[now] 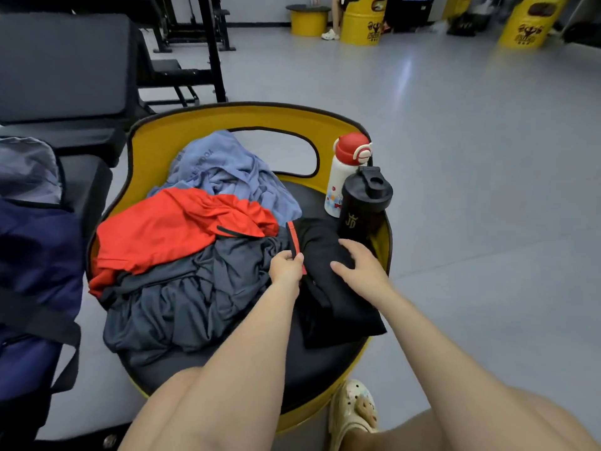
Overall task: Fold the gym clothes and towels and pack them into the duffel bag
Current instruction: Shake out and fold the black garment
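The red-striped edge of a black garment [328, 288] is pinched between the curled fingers and thumb of the left hand [287, 265], while the right hand [359, 266] is laid on the cloth at 3 o'clock from it, fingers spread and nearly straight. The garment's long axis is run from 12 to 6 o'clock on the black seat of a yellow barrel chair [195, 125]. At 9 o'clock a grey garment [182, 301] is heaped, with a red one [169, 229] and a pale blue one [227, 170] beyond; the blue one's print cannot be read. "JD" is shown on a black shaker bottle [362, 203] at 1 o'clock, beside a white bottle [341, 177]. A navy duffel bag [35, 271] is seen at far 9 o'clock.
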Available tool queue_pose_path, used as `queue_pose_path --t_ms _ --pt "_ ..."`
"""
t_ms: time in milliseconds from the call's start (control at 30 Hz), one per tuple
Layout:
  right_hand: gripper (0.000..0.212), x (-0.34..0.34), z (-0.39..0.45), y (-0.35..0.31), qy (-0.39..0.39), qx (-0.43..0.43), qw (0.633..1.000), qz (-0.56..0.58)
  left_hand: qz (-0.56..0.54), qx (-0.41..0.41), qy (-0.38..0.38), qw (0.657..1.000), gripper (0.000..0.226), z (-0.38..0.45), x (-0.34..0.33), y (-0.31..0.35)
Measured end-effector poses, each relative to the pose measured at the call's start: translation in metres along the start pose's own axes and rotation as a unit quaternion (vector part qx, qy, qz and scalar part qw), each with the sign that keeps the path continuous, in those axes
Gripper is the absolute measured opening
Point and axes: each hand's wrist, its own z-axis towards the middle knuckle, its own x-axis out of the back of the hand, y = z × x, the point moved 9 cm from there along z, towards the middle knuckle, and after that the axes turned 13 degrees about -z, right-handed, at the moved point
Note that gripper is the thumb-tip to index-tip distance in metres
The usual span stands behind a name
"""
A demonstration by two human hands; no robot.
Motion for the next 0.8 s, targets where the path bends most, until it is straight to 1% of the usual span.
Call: queue_pose_path --t_ms 67,133,200,267,367,433,533,600,667,733,800 --pt "0.059 -0.013 -0.005 -0.001 -0.046 0.031 0.996 -0.064 0.020 0.006 -0.015 1.000 0.005 0.001 -0.002 0.004" --pt "0.058 -0.023 -0.011 0.003 -0.081 0.044 0.992 -0.090 0.076 -0.020 -0.016 0.997 0.012 -0.003 -0.003 0.014" --pt "0.056 -0.026 -0.016 0.006 -0.090 0.041 0.992 -0.084 0.138 -0.054 -0.021 0.989 0.019 -0.014 -0.005 0.026" --pt "0.055 -0.025 -0.021 0.007 -0.082 0.035 0.993 -0.075 0.187 -0.070 -0.033 0.979 0.040 -0.026 -0.005 0.031" --pt "0.052 -0.024 -0.026 0.002 -0.064 0.048 0.994 -0.077 0.245 -0.043 -0.070 0.966 0.071 -0.042 -0.007 0.021" --pt "0.051 -0.021 -0.030 -0.003 -0.048 0.055 0.994 -0.079 0.279 -0.031 -0.088 0.956 0.080 -0.049 -0.006 0.015" --pt "0.059 -0.013 -0.040 -0.009 -0.036 0.071 0.993 -0.086 0.307 -0.052 -0.104 0.944 0.075 -0.057 -0.005 0.018" --pt "0.072 -0.012 -0.053 -0.012 -0.061 0.104 0.985 -0.120 0.329 -0.054 -0.113 0.936 0.067 -0.062 -0.004 0.019" --pt "0.082 -0.018 -0.067 -0.012 -0.100 0.141 0.966 -0.194 0.341 -0.022 -0.120 0.932 0.062 -0.069 -0.003 0.016" --pt "0.081 -0.024 -0.074 -0.010 -0.107 0.163 0.947 -0.255 0.359 0.030 -0.124 0.925 0.065 -0.077 -0.002 0.008" --pt "0.075 -0.022 -0.076 -0.010 -0.083 0.147 0.957 -0.237 0.350 0.065 -0.130 0.925 0.064 -0.081 -0.003 0.001"
